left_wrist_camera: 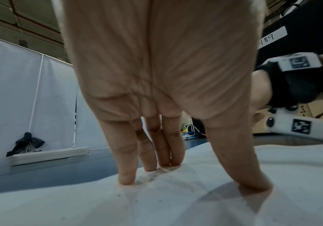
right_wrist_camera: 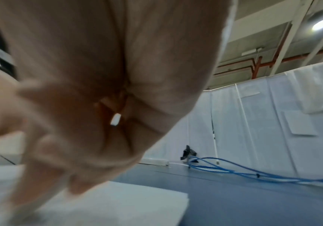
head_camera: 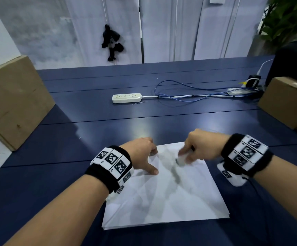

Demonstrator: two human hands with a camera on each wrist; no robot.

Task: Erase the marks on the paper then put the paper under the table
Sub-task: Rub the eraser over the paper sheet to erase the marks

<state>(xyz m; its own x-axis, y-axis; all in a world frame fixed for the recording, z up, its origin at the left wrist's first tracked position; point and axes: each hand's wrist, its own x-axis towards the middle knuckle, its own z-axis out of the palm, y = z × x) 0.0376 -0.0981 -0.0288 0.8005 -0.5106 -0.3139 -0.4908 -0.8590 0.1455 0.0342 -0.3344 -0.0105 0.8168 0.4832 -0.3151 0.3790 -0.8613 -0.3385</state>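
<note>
On the near part of the dark blue table (head_camera: 108,112), in the head view, a white sheet of paper (head_camera: 170,196) lies flat, apparently on top of further sheets whose edges show at its near left corner. The left hand (head_camera: 140,153) presses the sheet's far left area with straight, spread fingers and thumb and grasps nothing. The right hand (head_camera: 201,144) has its fingers curled around a small white eraser (head_camera: 181,159), which is blurred and touches the paper at the far end of a grey smudged mark (head_camera: 175,172). Farther back lie a white power strip (head_camera: 126,98) and looped blue cables (head_camera: 188,93); one cardboard box (head_camera: 14,102) stands at the left edge, another cardboard box (head_camera: 286,102) at the right. In the left wrist view, the left hand (left_wrist_camera: 156,76) stands on its fingertips (left_wrist_camera: 126,178), fingers straight, all in contact with the paper (left_wrist_camera: 176,206); the thumb also bears on the sheet. The power strip (left_wrist_camera: 50,154) appears beyond, on the table (left_wrist_camera: 40,175). In the right wrist view, the picture is blurred; the right hand (right_wrist_camera: 98,91) fills most of the frame with fingers bent downward onto the paper (right_wrist_camera: 127,203), and the eraser cannot be made out clearly. The blue cables (right_wrist_camera: 234,171) run across the table (right_wrist_camera: 253,198) behind.
</note>
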